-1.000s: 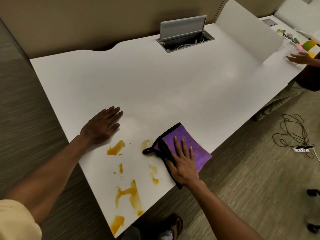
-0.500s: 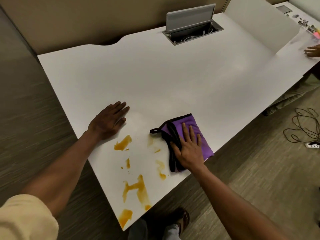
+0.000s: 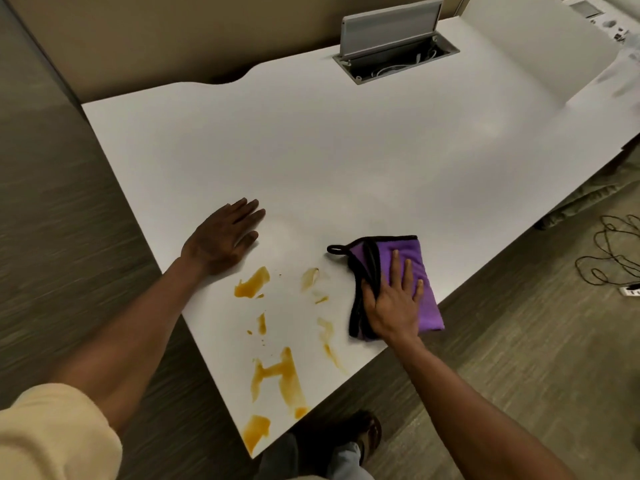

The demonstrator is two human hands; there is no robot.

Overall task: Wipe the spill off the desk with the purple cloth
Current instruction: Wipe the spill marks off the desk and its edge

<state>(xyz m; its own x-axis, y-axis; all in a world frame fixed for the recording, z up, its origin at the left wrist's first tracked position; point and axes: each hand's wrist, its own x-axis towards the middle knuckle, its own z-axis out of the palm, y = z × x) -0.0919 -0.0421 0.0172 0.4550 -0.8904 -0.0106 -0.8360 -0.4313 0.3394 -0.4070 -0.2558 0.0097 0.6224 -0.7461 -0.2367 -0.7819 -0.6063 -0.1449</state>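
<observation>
An orange-brown spill (image 3: 277, 372) lies in several streaks and blots on the near corner of the white desk (image 3: 311, 150). A folded purple cloth (image 3: 424, 271) with black trim and a loop lies just right of the spill, near the desk's front edge. My right hand (image 3: 394, 303) presses flat on the cloth with straight fingers. My left hand (image 3: 223, 239) rests palm-down on the bare desk just beyond the spill's far left blot. Faint smeared streaks (image 3: 329, 337) run beside the cloth's left edge.
An open cable hatch (image 3: 394, 55) with a raised grey lid sits at the desk's back. A white divider panel (image 3: 540, 50) stands at the far right. Black cables and a power strip (image 3: 616, 261) lie on the floor to the right. My shoe (image 3: 349, 434) shows below the desk corner.
My right hand has slid the cloth a little to the right, away from the spill, leaving thin smears. My left hand has stayed put. The other person's hand at far right left the view.
</observation>
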